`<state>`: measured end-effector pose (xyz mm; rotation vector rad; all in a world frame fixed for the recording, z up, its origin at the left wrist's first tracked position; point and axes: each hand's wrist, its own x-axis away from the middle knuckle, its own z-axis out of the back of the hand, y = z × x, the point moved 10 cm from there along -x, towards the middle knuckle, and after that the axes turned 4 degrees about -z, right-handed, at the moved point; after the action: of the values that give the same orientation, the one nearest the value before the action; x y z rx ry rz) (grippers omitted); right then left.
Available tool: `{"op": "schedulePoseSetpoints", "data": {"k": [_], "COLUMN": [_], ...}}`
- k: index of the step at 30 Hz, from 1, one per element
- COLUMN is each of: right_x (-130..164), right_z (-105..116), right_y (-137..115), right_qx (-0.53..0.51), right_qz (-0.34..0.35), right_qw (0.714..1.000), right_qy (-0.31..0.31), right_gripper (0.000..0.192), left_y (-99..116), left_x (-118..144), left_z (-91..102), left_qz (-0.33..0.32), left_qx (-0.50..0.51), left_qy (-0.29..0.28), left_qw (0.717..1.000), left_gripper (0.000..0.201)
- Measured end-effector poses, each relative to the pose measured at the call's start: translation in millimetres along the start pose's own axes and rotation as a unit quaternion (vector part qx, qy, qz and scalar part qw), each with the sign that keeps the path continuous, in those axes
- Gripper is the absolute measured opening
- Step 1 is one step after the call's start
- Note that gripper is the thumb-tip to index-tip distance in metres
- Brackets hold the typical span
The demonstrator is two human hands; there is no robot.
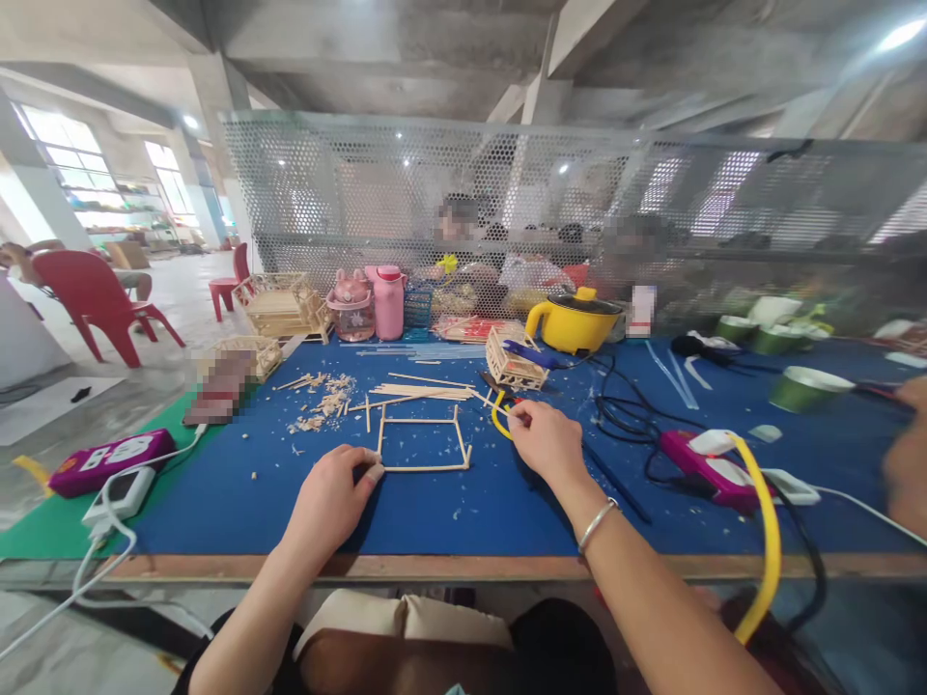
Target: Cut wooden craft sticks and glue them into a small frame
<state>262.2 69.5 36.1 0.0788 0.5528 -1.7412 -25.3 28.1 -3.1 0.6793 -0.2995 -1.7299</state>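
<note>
From the head camera, the left hand (329, 497) rests on the blue table cover (449, 507) with its fingers curled, the fingertip pressing the near left corner of a flat stick frame (424, 442), a rectangle of thin wooden sticks lying near the table's front middle. The right hand (548, 439) hovers just right of the frame, fingers pinched on a thin stick (491, 401) that points up and left; yellow-handled scissors (501, 413) lie just beside it.

Behind the frame lie a bundle of loose sticks (420, 391) and a scatter of wood shavings (324, 401). A small stick-built box (514, 365) stands further back, next to a yellow pot (572, 323). A pink bottle (389, 301) and a pink cup (351, 307) stand at the far edge. Black cables (623, 410) loop to the right of the hand, near a purple power strip (706, 463); another purple power strip (108, 461) sits at the left on green matting.

A perforated metal screen (579, 193) backs the table, with people blurred behind it. Red chairs (94, 299) stand on the concrete floor at left, under a bare concrete ceiling.
</note>
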Motion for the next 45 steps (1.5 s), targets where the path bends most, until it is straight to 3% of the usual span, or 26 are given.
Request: {"op": "schedulePoseSetpoints", "data": {"k": [7, 12, 15, 18, 27, 34, 37, 40, 42, 45], "right_x": [3.4, 4.5, 15.8, 32.2, 33.9, 50.5, 70.4, 76.7, 65.0, 30.3], "right_z": [-16.3, -2.9, -13.4, -28.9, -35.9, -20.2, -15.1, -16.6, -10.3, 2.9], "right_y": [-9.5, -23.0, -46.8, -65.0, -71.3, -102.7, -115.8, -115.6, -110.9, -101.9], "right_qx": [0.064, -0.038, -0.104, -0.102, -0.069, 0.011, 0.011, 0.003, -0.029, -0.083], "right_qz": [0.027, 0.099, 0.22, 0.312, 0.353, 0.455, 0.479, 0.464, 0.441, 0.398], "right_qw": [0.996, 0.994, 0.969, 0.935, 0.918, 0.874, 0.86, 0.867, 0.884, 0.909], "right_qy": [-0.058, 0.019, -0.05, -0.133, -0.168, -0.172, -0.173, -0.181, -0.153, -0.095], "right_gripper": [0.017, 0.023, 0.024, 0.032, 0.025, 0.021, 0.022, 0.033, 0.04, 0.038], "left_y": [-4.6, -6.8, -1.8, 1.7, 3.6, -8.2, -13.8, -21.8, -28.0, -36.2], "left_x": [7.6, 5.8, 3.6, 1.7, -4.7, -15.7, -19.3, -21.5, -26.7, -48.1], "left_z": [6.7, 5.1, 1.8, -2.2, -5.8, -7.6, -9.6, -5.7, 4.5, 27.8], "left_qz": [0.015, 0.047, 0.034, 0.027, 0.029, 0.036, 0.026, 0.022, 0.018, 0.017], "left_qx": [0.044, 0.105, 0.115, 0.117, 0.169, 0.273, 0.257, 0.222, 0.162, -0.027], "left_qy": [0.017, 0.032, 0.021, 0.009, 0.011, 0.007, -0.016, -0.042, -0.052, -0.044], "left_qw": [0.999, 0.993, 0.992, 0.993, 0.985, 0.961, 0.966, 0.974, 0.985, 0.999], "left_gripper": [0.02, 0.022, 0.02, 0.02, 0.032, 0.049, 0.051, 0.053, 0.051, 0.038]}}
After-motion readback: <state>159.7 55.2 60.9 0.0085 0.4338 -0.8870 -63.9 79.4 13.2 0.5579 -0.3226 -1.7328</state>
